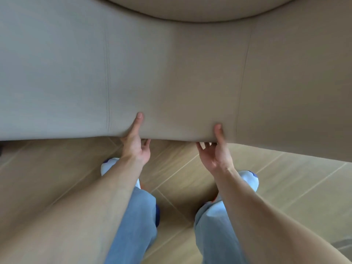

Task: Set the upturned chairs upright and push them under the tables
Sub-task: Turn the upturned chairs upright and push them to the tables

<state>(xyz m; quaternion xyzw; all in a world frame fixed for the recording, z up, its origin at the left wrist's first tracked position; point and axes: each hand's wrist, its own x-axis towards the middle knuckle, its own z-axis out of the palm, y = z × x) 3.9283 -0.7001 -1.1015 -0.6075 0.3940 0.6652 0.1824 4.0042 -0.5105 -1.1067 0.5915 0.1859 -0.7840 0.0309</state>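
A beige upholstered chair (181, 73) fills the upper half of the view, very close to the camera; I see its curved back with two vertical seams and a cushion edge at the top. My left hand (136, 143) grips the chair's lower edge, thumb on the near face, fingers curled underneath. My right hand (215, 151) holds the same edge a little to the right, thumb up on the fabric, fingers hooked under. The chair's legs and the tables are hidden.
Light wooden floor planks (285, 183) lie below the chair. My two legs in pale blue jeans and white shoes with blue trim (249, 180) stand right under the hands. A dark object (1, 147) sits at the far left edge.
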